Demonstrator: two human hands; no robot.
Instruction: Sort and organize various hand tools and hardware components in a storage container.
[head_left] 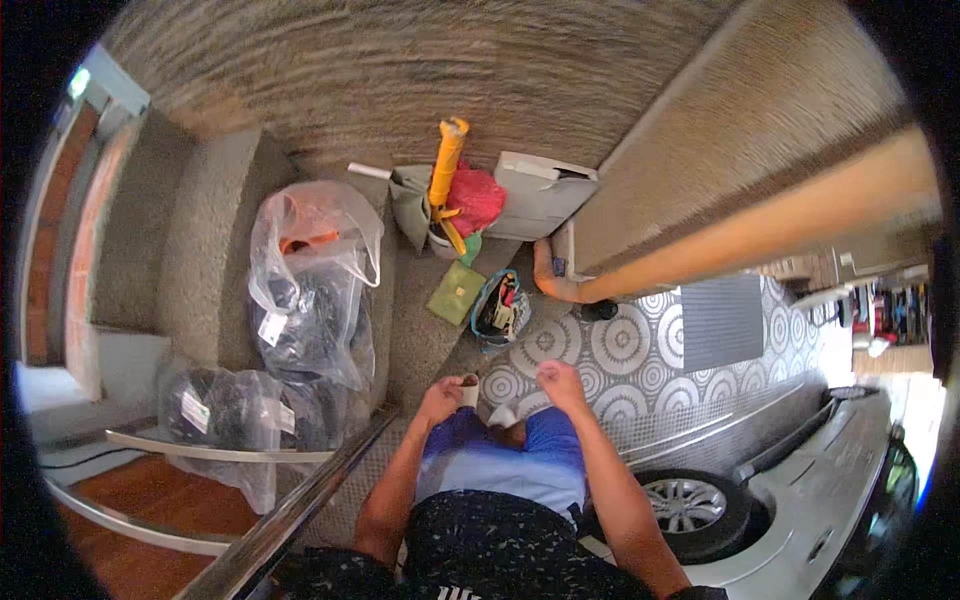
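Note:
My left hand [441, 402] is closed round a small white cup [470, 397] with something brown inside, held in front of my thigh. My right hand [561, 386] is raised level with it, a little to the right. Its fingers are curled in, and whatever they hold, if anything, does not show. Beyond my hands, a blue-rimmed bag [500, 308] stands open on the floor with mixed small items in it. A flat green packet [457, 293] lies beside that bag on the concrete.
Clear plastic bags [315, 300] with dark contents sit on the left steps, near a metal handrail [300, 490]. Against the wall are a yellow tube-shaped tool [448, 165], a red bundle [475, 198] and a white panel [535, 200]. An orange pipe [690, 255] and a car [820, 500] are at right.

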